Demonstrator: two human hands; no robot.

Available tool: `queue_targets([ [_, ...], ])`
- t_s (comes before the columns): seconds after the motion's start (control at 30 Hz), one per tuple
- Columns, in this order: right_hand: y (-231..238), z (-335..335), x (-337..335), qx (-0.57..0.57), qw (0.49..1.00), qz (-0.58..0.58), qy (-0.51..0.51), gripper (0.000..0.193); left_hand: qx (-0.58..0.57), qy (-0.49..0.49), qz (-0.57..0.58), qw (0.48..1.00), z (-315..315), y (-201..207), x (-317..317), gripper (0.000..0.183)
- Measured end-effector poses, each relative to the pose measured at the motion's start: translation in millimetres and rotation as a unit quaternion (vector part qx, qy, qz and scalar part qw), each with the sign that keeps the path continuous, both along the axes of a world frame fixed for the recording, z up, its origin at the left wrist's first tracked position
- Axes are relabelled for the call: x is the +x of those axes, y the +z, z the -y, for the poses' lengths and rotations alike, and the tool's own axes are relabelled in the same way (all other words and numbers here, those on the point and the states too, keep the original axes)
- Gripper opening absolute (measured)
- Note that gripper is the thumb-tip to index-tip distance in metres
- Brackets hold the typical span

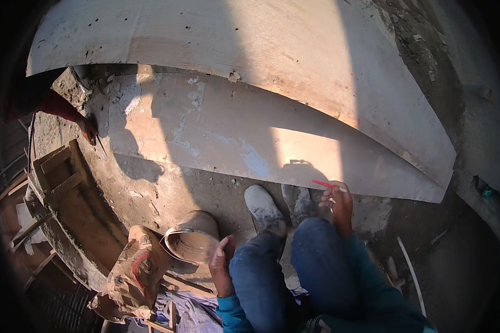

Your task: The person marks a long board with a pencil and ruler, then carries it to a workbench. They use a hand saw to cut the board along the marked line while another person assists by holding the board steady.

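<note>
My right hand point(339, 206), raised in front of my right knee, pinches a slim red pen-like stick point(320, 183) with a pale end. Its kind is too small to make out. Beneath it lies the near edge of a pale, scuffed plywood sheet point(216, 139), in front of my dusty shoes. Left of my knees, my left hand point(221, 261) is held up with its fingers loosely bent, and nothing shows in it. Close beside that hand stands a plastic bucket point(191, 244), its inside coated with brownish residue.
Another large plywood sheet point(205, 39) overlaps the first. At the far left, a co-worker's hand point(89, 131) in a red sleeve holds a thin tool. A crumpled paper sack point(136, 272), wooden frame pieces point(75, 188) and a bluish cloth point(189, 311) lie left; a pale pipe point(410, 272) lies right.
</note>
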State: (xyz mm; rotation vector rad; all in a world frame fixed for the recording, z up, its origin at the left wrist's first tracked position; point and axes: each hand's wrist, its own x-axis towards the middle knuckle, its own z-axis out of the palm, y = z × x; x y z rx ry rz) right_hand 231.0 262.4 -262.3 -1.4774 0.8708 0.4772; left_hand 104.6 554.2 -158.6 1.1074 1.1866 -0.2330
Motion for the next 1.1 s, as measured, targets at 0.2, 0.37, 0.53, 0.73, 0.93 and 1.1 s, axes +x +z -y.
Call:
queue_targets([
  [0.2, 119, 27, -41, -0.011, 0.999, -0.019, 0.038, 0.025, 0.094, -0.181, -0.024, 0.979, 29, 149, -1, 0.05],
  [0.37, 218, 51, -98, -0.08, 0.995, -0.065, 0.016, 0.025, 0.063, -0.225, 0.044, 0.971, 61, 261, 24, 0.034],
  [0.53, 247, 101, -214, -0.221, 0.968, -0.109, 0.054, 0.026, -0.043, -0.272, 0.2, 0.94, 77, 355, 63, 0.04],
  [0.73, 297, 127, -292, -0.254, 0.951, -0.179, 0.003, 0.025, -0.094, -0.386, 0.335, 0.854, 115, 451, 106, 0.061],
  [0.93, 331, 166, -303, -0.41, 0.901, -0.048, -0.13, 0.023, -0.424, -0.423, 0.513, 0.615, 245, 531, 133, 0.072],
  [1.1, 308, 221, -332, -0.37, 0.912, -0.022, -0.172, 0.022, -0.608, -0.427, 0.448, 0.498, 364, 624, 97, 0.051],
])
